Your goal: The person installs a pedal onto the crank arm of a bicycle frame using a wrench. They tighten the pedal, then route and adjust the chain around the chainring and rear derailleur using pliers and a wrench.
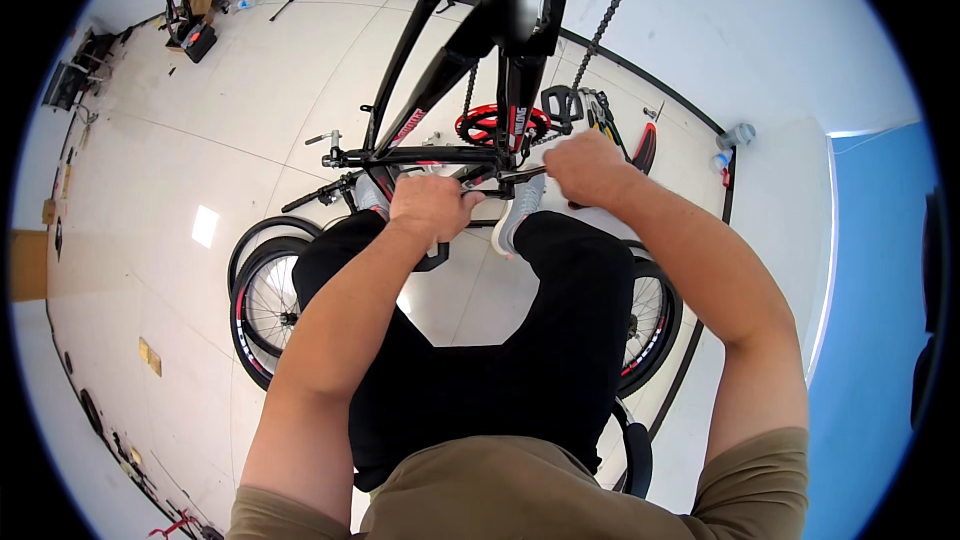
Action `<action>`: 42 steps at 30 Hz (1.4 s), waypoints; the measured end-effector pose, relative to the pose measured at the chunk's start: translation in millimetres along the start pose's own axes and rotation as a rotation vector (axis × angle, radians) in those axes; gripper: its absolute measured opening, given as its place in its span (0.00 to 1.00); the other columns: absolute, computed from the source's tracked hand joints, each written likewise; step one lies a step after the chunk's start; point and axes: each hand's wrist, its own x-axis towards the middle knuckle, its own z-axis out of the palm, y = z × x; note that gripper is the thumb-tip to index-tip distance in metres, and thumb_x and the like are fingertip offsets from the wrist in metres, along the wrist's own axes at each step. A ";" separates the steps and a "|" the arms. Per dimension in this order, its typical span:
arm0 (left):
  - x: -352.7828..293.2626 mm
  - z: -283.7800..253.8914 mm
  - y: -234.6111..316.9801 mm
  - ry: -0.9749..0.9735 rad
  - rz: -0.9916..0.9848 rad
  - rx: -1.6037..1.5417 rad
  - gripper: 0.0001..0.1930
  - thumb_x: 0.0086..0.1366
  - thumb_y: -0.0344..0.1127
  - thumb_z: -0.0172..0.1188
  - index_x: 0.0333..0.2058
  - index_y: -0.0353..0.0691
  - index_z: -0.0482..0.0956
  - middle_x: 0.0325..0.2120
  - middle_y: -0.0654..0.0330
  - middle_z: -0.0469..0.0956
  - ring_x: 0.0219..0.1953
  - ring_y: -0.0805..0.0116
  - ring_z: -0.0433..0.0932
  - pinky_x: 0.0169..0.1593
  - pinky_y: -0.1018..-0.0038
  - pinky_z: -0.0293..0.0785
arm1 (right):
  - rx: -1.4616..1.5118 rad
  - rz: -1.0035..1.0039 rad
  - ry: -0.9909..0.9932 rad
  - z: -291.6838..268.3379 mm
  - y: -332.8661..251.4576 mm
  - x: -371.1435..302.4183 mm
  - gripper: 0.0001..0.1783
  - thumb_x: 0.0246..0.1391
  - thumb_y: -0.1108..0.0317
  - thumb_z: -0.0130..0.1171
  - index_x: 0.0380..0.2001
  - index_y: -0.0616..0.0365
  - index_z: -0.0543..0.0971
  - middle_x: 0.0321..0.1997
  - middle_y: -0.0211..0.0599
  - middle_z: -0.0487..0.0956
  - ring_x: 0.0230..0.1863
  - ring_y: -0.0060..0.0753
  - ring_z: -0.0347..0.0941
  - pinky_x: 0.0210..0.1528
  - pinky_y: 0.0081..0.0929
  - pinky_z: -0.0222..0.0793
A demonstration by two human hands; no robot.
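A black bicycle frame (440, 80) with red lettering stands in front of me, its bottom end between my feet. My left hand (432, 208) is closed around a black pedal (432, 260), part of which shows below my fingers. Between that hand and the frame's lower end runs a short dark crank arm (478, 178). My right hand (588, 168) grips a slim metal wrench (527, 175), whose tip reaches the crank's hub; its jaw is too small to make out. Just beyond sits a red and black chainring (485, 127), with another pedal (562, 103) to its right.
Wheels (268, 310) lie on both sides of my legs. A chain (605, 20) hangs at the upper right. Near the right wall are a red and black mudguard-like piece (646, 147) and bottles (722, 160). A toolbox (199, 42) stands far left.
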 end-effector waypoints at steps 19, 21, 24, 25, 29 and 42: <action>1.8 -0.7 -0.3 0.003 0.031 0.058 0.30 0.73 0.63 0.46 0.35 0.42 0.87 0.27 0.53 0.84 0.35 0.53 0.85 0.48 0.58 0.75 | 0.316 0.171 0.244 81.5 32.8 -31.7 0.10 0.63 0.61 0.56 0.35 0.55 0.81 0.28 0.43 0.83 0.36 0.50 0.81 0.39 0.47 0.74; 1.9 3.1 -1.8 0.046 0.031 0.077 0.30 0.72 0.62 0.47 0.34 0.42 0.88 0.27 0.53 0.85 0.35 0.53 0.85 0.47 0.57 0.75 | 0.313 0.246 0.217 77.2 37.3 -42.2 0.11 0.62 0.60 0.56 0.34 0.55 0.81 0.28 0.44 0.82 0.36 0.50 0.81 0.39 0.47 0.73; 3.1 -3.6 3.8 0.018 0.017 0.100 0.29 0.73 0.61 0.48 0.36 0.42 0.87 0.32 0.55 0.85 0.37 0.57 0.85 0.49 0.59 0.74 | 0.373 0.287 0.253 79.5 39.1 -59.0 0.12 0.62 0.59 0.57 0.33 0.55 0.81 0.28 0.45 0.82 0.36 0.52 0.80 0.39 0.47 0.73; 2.2 -5.5 5.0 -0.011 0.005 0.110 0.28 0.73 0.60 0.48 0.37 0.42 0.87 0.35 0.56 0.85 0.38 0.58 0.85 0.50 0.59 0.73 | 0.377 0.279 0.269 81.0 36.3 -61.0 0.11 0.62 0.59 0.56 0.34 0.55 0.81 0.27 0.45 0.82 0.36 0.52 0.80 0.38 0.47 0.73; 4.3 -0.4 3.7 0.076 0.022 0.124 0.29 0.71 0.62 0.49 0.34 0.43 0.88 0.28 0.53 0.85 0.36 0.54 0.86 0.47 0.58 0.76 | 0.403 0.241 0.326 87.9 22.0 -53.2 0.11 0.62 0.60 0.56 0.34 0.55 0.81 0.27 0.45 0.81 0.35 0.52 0.80 0.37 0.48 0.72; 3.8 -7.3 8.3 0.049 0.032 0.167 0.28 0.71 0.61 0.50 0.36 0.41 0.87 0.32 0.55 0.86 0.38 0.56 0.86 0.45 0.61 0.77 | 0.378 0.191 0.242 83.0 8.1 -17.6 0.12 0.63 0.60 0.56 0.36 0.56 0.83 0.28 0.47 0.82 0.36 0.52 0.81 0.40 0.48 0.73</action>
